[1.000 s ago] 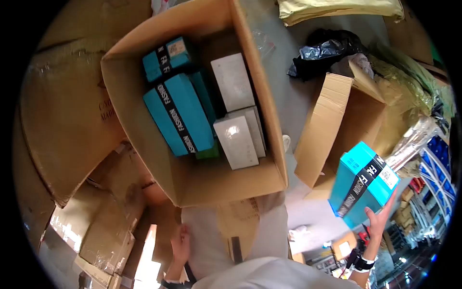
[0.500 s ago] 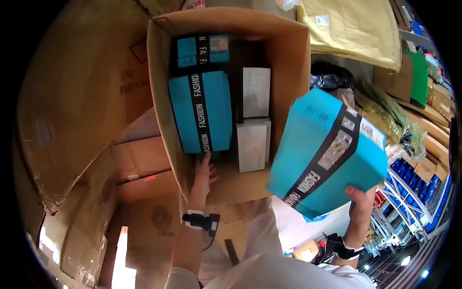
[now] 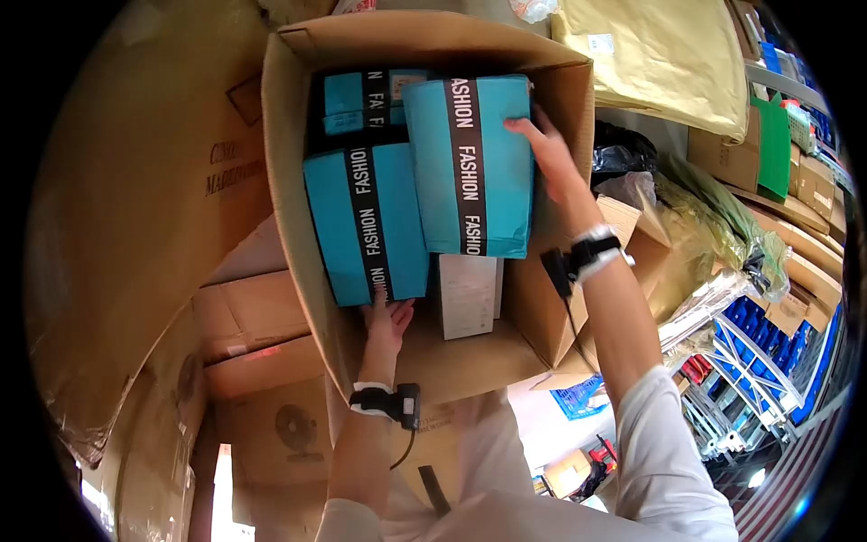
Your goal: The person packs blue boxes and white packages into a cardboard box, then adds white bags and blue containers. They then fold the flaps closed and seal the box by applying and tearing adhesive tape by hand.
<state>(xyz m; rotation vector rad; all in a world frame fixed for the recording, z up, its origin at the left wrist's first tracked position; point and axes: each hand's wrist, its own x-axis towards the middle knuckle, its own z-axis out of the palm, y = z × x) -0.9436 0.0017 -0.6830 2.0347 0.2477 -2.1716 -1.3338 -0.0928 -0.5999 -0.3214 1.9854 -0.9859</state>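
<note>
A turquoise box (image 3: pixel 510 181) with a black "FASHION" band is inside the large open cardboard carton (image 3: pixel 470 384), at the right, above a white box (image 3: pixel 465 298). My right hand (image 3: pixel 553 158) grips its right side, thumb on the top face and the other fingers partly hidden behind the edge. On the carton's left sits a second banded turquoise box (image 3: pixel 402 217). My left hand (image 3: pixel 386 327) touches its near edge with fingers apart. Behind it is a smaller turquoise box (image 3: pixel 343 93).
Brown cardboard cartons (image 3: pixel 257 312) stand to the left. A yellowish padded package (image 3: pixel 650 63) lies beyond the carton at upper right. Black plastic (image 3: pixel 623 149) and clear wrap are on the right, near a metal rack (image 3: pixel 754 370) with blue bins.
My right hand has carried its turquoise box from outside the carton's right side to inside it, covering one white box and part of another. My left hand stays by the left box's near edge.
</note>
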